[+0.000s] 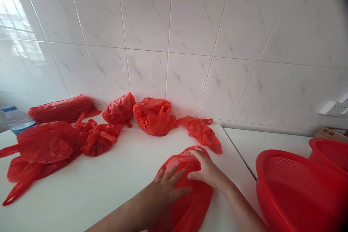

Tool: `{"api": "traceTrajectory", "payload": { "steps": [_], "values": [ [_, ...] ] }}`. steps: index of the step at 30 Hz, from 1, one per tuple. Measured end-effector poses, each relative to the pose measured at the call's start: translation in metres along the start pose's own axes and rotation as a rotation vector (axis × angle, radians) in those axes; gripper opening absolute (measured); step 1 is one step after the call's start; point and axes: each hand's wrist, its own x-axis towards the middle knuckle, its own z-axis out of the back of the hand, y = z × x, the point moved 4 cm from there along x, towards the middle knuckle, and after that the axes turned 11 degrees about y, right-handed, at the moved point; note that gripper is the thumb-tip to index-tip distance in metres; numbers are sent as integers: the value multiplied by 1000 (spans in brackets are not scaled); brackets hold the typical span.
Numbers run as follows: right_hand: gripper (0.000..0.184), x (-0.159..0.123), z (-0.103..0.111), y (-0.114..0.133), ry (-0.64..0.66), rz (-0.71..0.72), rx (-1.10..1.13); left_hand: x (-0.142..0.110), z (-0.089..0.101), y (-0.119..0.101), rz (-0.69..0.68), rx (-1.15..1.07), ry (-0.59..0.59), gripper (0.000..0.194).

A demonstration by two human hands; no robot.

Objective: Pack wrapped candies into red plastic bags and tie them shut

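Note:
A red plastic bag (pixel 195 206) lies on the white table in front of me, its rounded far edge near the middle of the view. My left hand (pixel 164 194) rests over it with the fingers spread and touching the plastic. On the bag's right side is my right hand (pixel 203 168), thumb and fingers apart, the fingertips at the far rim. Whether those fingertips are inside or on top of the plastic, I cannot tell. Just beyond the right hand sits a crumpled red bag (pixel 203 134).
Along the tiled wall (pixel 146 14) stand an open-topped red bag (pixel 152 121), a bundled red bag (pixel 119 108) and a long red roll (pixel 62 108). Loose red bags (pixel 49 145) and a clear bottle (pixel 16 116) are at left. Red plastic baskets (pixel 272 188) stand at right.

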Motion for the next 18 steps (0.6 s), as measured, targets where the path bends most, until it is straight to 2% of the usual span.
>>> {"api": "traceTrajectory", "payload": {
  "steps": [2,4,5,7,10,12,15,17,18],
  "values": [
    [71,3,0,-13,17,-29,144,3,-5,4,39,1,38,100],
    [51,7,4,-23,-2,-14,273,5,-9,11,63,-10,29,101],
    [47,9,7,-28,-24,-8,317,5,-10,15,67,-14,7,100],
    [52,11,12,-36,-91,-21,367,6,-10,23,54,-16,-72,94],
    [57,12,20,-39,-236,-34,422,2,-5,28,-17,-40,-264,74],
    [54,8,24,-35,-374,-32,405,-2,-1,28,-71,-75,-361,60],
    [50,-1,27,-18,-548,-13,292,-7,3,25,-121,-94,-440,34],
    [47,-4,23,-3,-534,19,199,-9,4,23,-141,-94,-492,25],
    [45,-4,19,4,-478,43,156,-10,4,23,-140,-98,-509,23]
  ]
}}
